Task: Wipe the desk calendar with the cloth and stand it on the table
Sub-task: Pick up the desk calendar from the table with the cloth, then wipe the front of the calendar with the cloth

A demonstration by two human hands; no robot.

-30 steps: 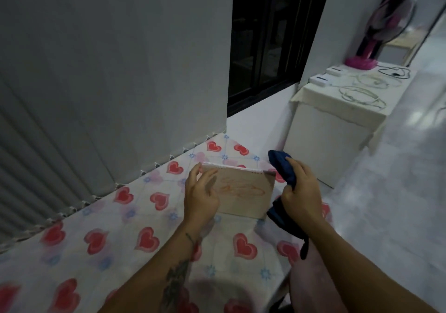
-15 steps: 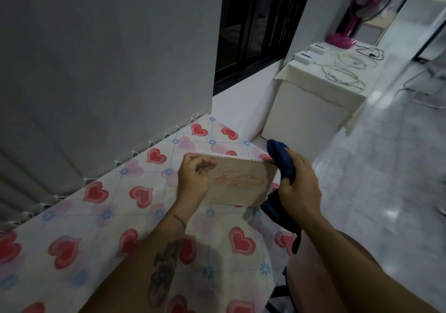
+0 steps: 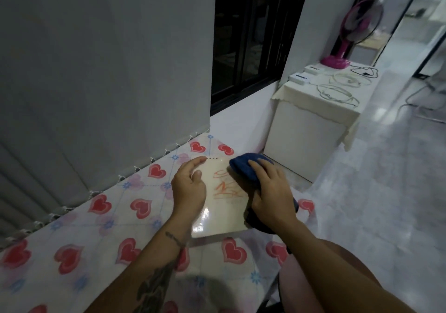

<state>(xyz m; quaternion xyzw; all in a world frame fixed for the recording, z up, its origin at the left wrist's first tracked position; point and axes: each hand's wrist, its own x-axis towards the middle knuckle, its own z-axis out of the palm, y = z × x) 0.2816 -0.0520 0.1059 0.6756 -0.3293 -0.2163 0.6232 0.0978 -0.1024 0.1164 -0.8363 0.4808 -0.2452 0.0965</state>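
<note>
Desk calendar (image 3: 222,206) is being held flat against the heart-print tablecloth (image 3: 103,216), near the table's corner at about one o'clock from the view's centre, with its glossy face turned up and orange scribbles showing on it. It is being steadied at its nine o'clock edge by the left hand (image 3: 189,189), whose fingers are being kept loosely curled and apart over the spiral-bound top, pressing rather than gripping. A dark blue cloth (image 3: 243,167) is being clamped in the right hand (image 3: 272,196) and pressed onto the calendar's three o'clock side. Wiping is judged to be under way but not finished, since the orange marks are not yet removed. Standing the calendar upright on the table is being left for afterwards; it is lying flat now.
</note>
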